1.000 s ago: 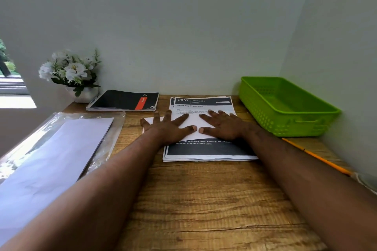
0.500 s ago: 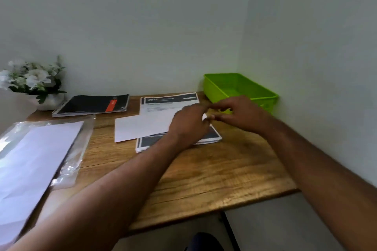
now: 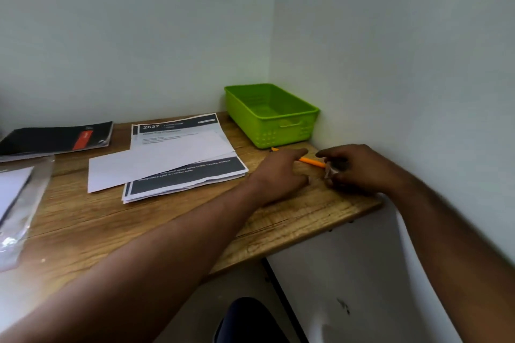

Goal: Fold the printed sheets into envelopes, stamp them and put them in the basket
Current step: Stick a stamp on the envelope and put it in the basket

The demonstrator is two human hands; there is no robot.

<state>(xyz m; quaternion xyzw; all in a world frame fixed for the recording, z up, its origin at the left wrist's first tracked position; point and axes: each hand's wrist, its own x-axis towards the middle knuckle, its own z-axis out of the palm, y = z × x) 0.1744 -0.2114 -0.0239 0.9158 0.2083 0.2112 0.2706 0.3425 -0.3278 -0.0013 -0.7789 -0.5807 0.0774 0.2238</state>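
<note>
A stack of printed sheets (image 3: 189, 175) lies on the wooden desk with a plain white envelope (image 3: 156, 161) slanted across it. The green basket (image 3: 278, 131) stands in the back right corner and nothing shows inside it. My left hand (image 3: 281, 172) rests on the desk right of the sheets, its forefinger stretched out over an orange pen (image 3: 310, 161). My right hand (image 3: 362, 170) is near the right wall, its fingers curled round a small pale object (image 3: 330, 171) that is too blurred to identify.
A black notebook (image 3: 55, 139) lies at the back left. A clear plastic sleeve with white envelopes (image 3: 16, 203) sits at the left edge. The desk's right front corner (image 3: 370, 203) is just below my right hand. A dark chair (image 3: 248, 320) shows under the desk.
Both hands left the sheets and envelope and moved right to the desk's corner by the pen. My right hand has taken hold of a small object. The view swung right.
</note>
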